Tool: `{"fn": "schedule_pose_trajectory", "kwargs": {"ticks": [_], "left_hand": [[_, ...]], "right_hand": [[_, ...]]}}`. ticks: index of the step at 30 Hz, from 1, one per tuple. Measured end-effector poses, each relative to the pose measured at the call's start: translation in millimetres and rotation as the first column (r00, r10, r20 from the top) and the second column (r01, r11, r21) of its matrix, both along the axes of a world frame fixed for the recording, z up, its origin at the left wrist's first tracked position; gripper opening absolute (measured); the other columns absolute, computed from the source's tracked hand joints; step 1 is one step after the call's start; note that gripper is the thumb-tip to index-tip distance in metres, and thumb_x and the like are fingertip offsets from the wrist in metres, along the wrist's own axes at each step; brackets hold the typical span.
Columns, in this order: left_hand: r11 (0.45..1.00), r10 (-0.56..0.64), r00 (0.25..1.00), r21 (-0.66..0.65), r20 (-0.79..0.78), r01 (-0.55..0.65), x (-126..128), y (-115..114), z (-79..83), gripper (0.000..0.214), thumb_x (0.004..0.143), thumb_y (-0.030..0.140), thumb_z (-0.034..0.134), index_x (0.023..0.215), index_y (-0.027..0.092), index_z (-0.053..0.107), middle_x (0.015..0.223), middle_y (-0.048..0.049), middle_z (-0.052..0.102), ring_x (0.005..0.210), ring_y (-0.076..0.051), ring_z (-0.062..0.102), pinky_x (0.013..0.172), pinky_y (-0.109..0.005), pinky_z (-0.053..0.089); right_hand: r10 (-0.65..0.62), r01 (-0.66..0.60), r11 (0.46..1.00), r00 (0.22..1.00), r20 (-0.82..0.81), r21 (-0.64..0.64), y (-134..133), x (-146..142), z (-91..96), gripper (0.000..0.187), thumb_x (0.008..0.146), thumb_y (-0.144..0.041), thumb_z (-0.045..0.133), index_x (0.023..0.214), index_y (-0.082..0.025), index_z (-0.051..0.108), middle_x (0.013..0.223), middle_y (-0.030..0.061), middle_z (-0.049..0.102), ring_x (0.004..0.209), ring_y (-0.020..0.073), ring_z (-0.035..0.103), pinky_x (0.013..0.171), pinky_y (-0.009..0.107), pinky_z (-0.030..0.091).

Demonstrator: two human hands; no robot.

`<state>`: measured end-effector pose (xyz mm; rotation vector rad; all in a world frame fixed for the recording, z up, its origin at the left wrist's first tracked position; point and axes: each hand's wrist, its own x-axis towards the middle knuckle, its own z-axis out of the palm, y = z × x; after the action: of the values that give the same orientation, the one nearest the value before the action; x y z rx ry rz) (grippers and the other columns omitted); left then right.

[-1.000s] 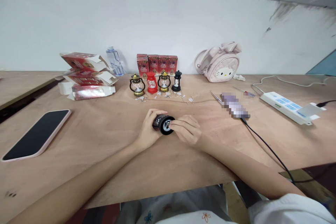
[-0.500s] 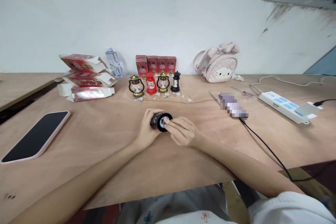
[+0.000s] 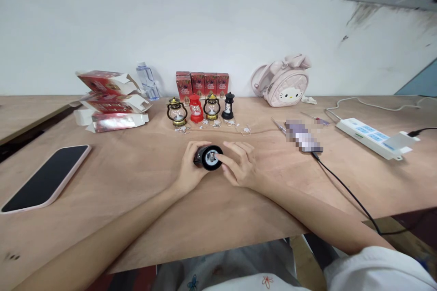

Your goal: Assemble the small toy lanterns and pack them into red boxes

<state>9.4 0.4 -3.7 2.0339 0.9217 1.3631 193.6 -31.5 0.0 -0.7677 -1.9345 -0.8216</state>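
Note:
My left hand (image 3: 190,166) is wrapped round a small black lantern (image 3: 205,162) lying on its side above the table, its round base facing me. Inside the black rim sits a white disc with a recess, where small silvery parts, perhaps button cells, show. My right hand (image 3: 243,164) holds nothing; its fingers are spread, and the index fingertip reaches the recess in the base. Beyond the hands, several small lanterns stand upright in a row: a bronze one (image 3: 176,113), a red one (image 3: 196,110), another bronze one (image 3: 212,108) and a black one (image 3: 228,107).
Bent wire pieces with pale tags (image 3: 244,131) lie before the lanterns, red boxes (image 3: 205,84) behind them. Opened cartons (image 3: 112,102), a bottle (image 3: 147,81) and a phone (image 3: 48,177) are left; a pink bag (image 3: 287,86), a screwdriver (image 3: 278,124), a cabled phone (image 3: 302,135) and a power strip (image 3: 368,136) right.
My right fingers have gone from bunched together over the lantern's base to spread, with the index finger extended. More of the recess and its silvery parts now shows. My left hand keeps its hold.

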Motion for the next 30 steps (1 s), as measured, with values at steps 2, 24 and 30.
{"fn": "schedule_pose_trajectory", "kwargs": {"ticks": [2, 24, 30], "left_hand": [[1.0, -0.003, 1.0, 0.009, -0.005, 0.003, 0, 0, -0.2, 0.038, 0.071, 0.024, 0.071, 0.105, 0.021, 0.055, 0.105, -0.0059, 0.056, 0.098, -0.021, 0.057, 0.088, -0.037, 0.048], [0.999, 0.05, 0.998, 0.009, -0.043, -0.05, -2, 3, 0.2, 0.039, 0.07, 0.029, 0.072, 0.104, 0.021, 0.057, 0.103, -0.0062, 0.058, 0.1, -0.023, 0.057, 0.086, -0.036, 0.047], [0.999, 0.032, 0.998, 0.016, -0.051, -0.031, -2, 2, 2.6, 0.037, 0.07, 0.027, 0.071, 0.104, 0.021, 0.057, 0.105, -0.0068, 0.058, 0.101, -0.024, 0.057, 0.088, -0.037, 0.046]], "right_hand": [[0.0, 0.001, 1.0, 1.0, 0.017, -0.014, 0, 0, -0.5, 0.034, 0.081, -0.021, 0.053, 0.114, -0.02, 0.061, 0.121, 0.0123, 0.056, 0.111, 0.0243, 0.049, 0.095, 0.039, 0.041], [-0.141, 0.022, 0.902, 0.959, -0.246, -0.43, 41, 34, -8.4, 0.044, 0.085, -0.009, 0.037, 0.128, -0.015, 0.045, 0.124, 0.0143, 0.057, 0.12, 0.0244, 0.05, 0.101, 0.046, 0.041], [-0.465, 0.405, 0.528, 0.873, 0.145, -0.747, 68, 69, -9.2, 0.041, 0.092, -0.019, 0.037, 0.13, -0.011, 0.049, 0.139, 0.0158, 0.05, 0.129, 0.0298, 0.043, 0.103, 0.047, 0.035]]}}
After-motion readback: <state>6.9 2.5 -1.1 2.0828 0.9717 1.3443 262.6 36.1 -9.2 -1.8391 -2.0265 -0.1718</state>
